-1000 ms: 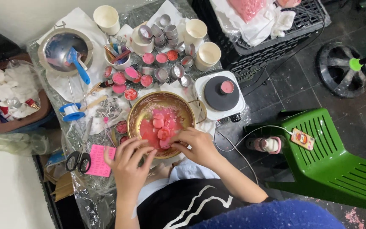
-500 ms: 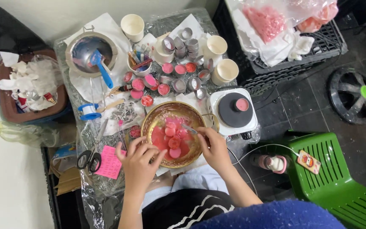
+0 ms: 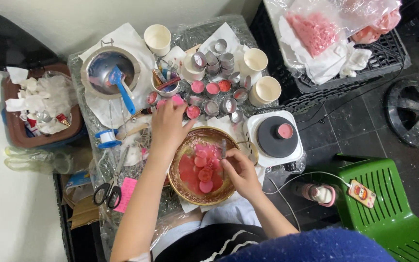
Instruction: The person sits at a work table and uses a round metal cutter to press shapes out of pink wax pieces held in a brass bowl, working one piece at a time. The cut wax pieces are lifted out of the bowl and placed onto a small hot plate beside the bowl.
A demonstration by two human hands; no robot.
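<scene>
Reaching past the brass bowl, my left hand pinches a pink tin; tins crowd behind. My right hand grips a thin metal tool over pink discs. Pink note lies beside scissors.

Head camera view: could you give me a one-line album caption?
Left hand reaches to small pink-filled tins while right hand holds a thin tool over a brass bowl of pink discs.

We could not see what our left hand covered among the small pink-filled tins; the green chair ran past the frame's edge.
</scene>
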